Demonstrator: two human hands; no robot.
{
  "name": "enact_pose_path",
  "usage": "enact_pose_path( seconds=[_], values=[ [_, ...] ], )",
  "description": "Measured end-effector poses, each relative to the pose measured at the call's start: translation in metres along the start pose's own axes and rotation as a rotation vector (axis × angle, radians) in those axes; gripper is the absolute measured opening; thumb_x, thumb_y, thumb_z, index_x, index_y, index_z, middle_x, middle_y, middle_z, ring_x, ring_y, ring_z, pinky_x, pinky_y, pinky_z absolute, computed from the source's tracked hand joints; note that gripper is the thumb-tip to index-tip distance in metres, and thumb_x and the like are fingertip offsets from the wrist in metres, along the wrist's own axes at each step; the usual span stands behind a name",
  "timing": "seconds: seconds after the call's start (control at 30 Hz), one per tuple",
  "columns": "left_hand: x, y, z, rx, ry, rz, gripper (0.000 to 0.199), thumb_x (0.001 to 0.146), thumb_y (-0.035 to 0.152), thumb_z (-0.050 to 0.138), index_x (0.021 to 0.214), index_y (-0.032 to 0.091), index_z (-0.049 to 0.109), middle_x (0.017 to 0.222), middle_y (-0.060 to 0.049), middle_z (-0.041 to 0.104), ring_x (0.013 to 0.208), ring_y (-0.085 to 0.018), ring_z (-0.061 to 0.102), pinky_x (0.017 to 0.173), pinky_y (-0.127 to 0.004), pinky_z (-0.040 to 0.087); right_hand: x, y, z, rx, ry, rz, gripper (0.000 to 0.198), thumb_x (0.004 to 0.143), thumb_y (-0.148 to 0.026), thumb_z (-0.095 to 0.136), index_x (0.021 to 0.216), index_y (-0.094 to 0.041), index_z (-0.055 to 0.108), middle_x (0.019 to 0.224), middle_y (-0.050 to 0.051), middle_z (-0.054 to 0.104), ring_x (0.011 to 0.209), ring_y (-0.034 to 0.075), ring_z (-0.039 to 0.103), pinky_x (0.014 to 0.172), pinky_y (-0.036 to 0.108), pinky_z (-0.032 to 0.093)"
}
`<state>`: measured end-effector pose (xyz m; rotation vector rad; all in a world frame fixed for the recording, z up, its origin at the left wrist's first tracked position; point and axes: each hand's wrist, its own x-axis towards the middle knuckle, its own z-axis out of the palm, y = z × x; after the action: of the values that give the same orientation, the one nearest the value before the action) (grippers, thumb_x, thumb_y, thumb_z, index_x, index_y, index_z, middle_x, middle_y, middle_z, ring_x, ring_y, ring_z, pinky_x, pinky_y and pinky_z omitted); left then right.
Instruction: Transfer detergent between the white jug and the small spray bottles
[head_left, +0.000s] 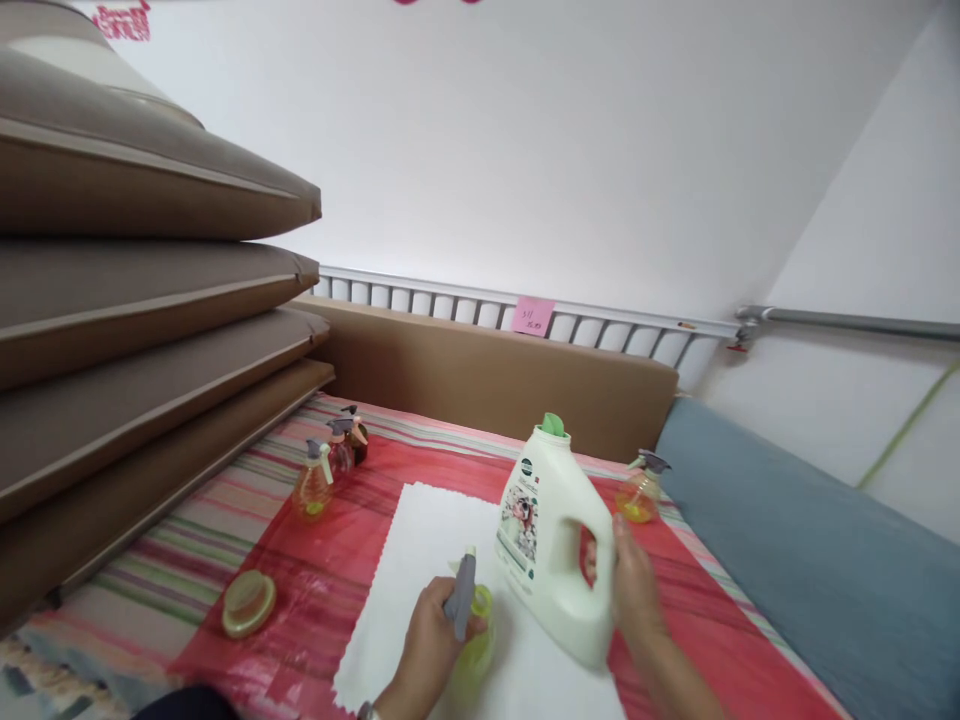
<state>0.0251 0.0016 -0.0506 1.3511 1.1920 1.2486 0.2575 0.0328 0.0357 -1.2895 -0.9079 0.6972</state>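
Note:
My right hand (634,575) is wrapped round the handle of a large pale-green detergent jug (559,560), which leans a little to the left. A green pour spout (553,425) shows at its uncapped neck. In my left hand (435,635) is a grey spray head (463,590), apart from any bottle neck. Just beside that hand stands a small yellow-green bottle (472,665) with its round mouth (481,600) uncovered. Whether my left fingers also touch this bottle I cannot tell. Beneath them lies a white scallop-edged sheet (420,530).
Several spray bottles stand at the back left, including a clear one (312,485); another clear spray bottle (639,490) is at the right. A round yellowish lid (249,603) lies on red plastic (300,590). Stacked cushions (150,280) border the left, a blue-grey panel (787,520) the right.

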Motion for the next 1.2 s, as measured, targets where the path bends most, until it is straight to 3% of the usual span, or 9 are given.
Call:
enact_pose_path(
  seconds=[0.2,0.5,0.63,0.73,0.83,0.97,1.07,1.2],
  values=[
    [0.003,-0.004,-0.002,0.054,-0.018,0.000,0.016,0.061,0.022,0.071,0.073,0.015,0.064,0.083,-0.006,0.063,0.077,-0.022,0.058,0.071,-0.032,0.045,0.015,0.048,0.032,-0.010,0.042,-0.025,0.048,0.081,-0.064,0.037,0.057,-0.024,0.046,0.040,-0.003,0.047,0.038,0.016,0.045,0.042,0.030,0.040],
    [0.005,0.000,0.000,0.038,-0.022,-0.017,0.019,0.060,0.021,0.072,0.077,0.016,0.066,0.083,-0.006,0.064,0.078,-0.022,0.059,0.071,-0.031,0.046,0.016,0.063,0.020,-0.190,-0.092,-0.078,0.053,0.090,-0.058,0.028,0.062,-0.020,0.051,0.052,-0.005,0.051,0.048,0.012,0.050,0.056,0.029,0.045],
    [0.002,0.001,0.001,0.004,0.014,-0.020,0.023,0.058,0.022,0.074,0.079,0.016,0.066,0.082,-0.005,0.064,0.076,-0.021,0.060,0.069,-0.029,0.047,0.008,0.056,0.002,-0.311,-0.015,-0.168,0.040,0.084,-0.055,0.046,0.090,-0.017,0.056,0.089,0.005,0.062,0.083,0.019,0.058,0.079,0.038,0.045],
    [0.003,0.000,0.001,0.006,0.020,-0.032,0.027,0.059,0.025,0.074,0.083,0.015,0.067,0.080,-0.005,0.066,0.073,-0.020,0.061,0.066,-0.028,0.048,-0.026,0.055,-0.012,-0.354,0.016,-0.223,0.049,0.078,-0.055,0.051,0.109,-0.017,0.048,0.115,0.013,0.054,0.103,0.026,0.051,0.089,0.042,0.040],
    [0.005,0.000,0.001,0.039,0.016,-0.019,0.030,0.059,0.026,0.074,0.085,0.014,0.067,0.081,-0.006,0.067,0.075,-0.020,0.061,0.068,-0.029,0.048,-0.074,0.057,-0.013,-0.373,-0.090,-0.195,0.045,0.077,-0.051,0.051,0.103,-0.016,0.053,0.108,0.015,0.059,0.093,0.028,0.057,0.082,0.041,0.046],
    [0.006,0.002,0.001,0.094,0.005,0.006,0.030,0.059,0.027,0.073,0.085,0.014,0.067,0.081,-0.006,0.068,0.075,-0.021,0.062,0.069,-0.029,0.048,-0.120,0.046,0.007,-0.380,-0.276,-0.177,0.031,0.078,-0.045,0.051,0.092,-0.019,0.060,0.092,0.009,0.067,0.086,0.025,0.062,0.077,0.034,0.049],
    [0.005,0.004,0.002,0.128,-0.010,0.025,0.030,0.061,0.029,0.072,0.086,0.014,0.066,0.082,-0.006,0.069,0.076,-0.021,0.062,0.068,-0.029,0.047,-0.125,0.026,0.026,-0.408,-0.373,-0.168,0.029,0.083,-0.045,0.046,0.091,-0.021,0.061,0.086,0.005,0.069,0.078,0.020,0.064,0.071,0.028,0.050],
    [0.004,0.008,0.001,0.178,-0.029,0.056,0.024,0.063,0.031,0.070,0.079,0.014,0.066,0.075,-0.006,0.069,0.071,-0.021,0.062,0.064,-0.028,0.046,-0.113,0.001,0.054,-0.552,-0.406,-0.145,0.035,0.081,-0.051,0.047,0.095,-0.022,0.061,0.079,0.003,0.070,0.070,0.021,0.064,0.063,0.029,0.046]
  ],
)
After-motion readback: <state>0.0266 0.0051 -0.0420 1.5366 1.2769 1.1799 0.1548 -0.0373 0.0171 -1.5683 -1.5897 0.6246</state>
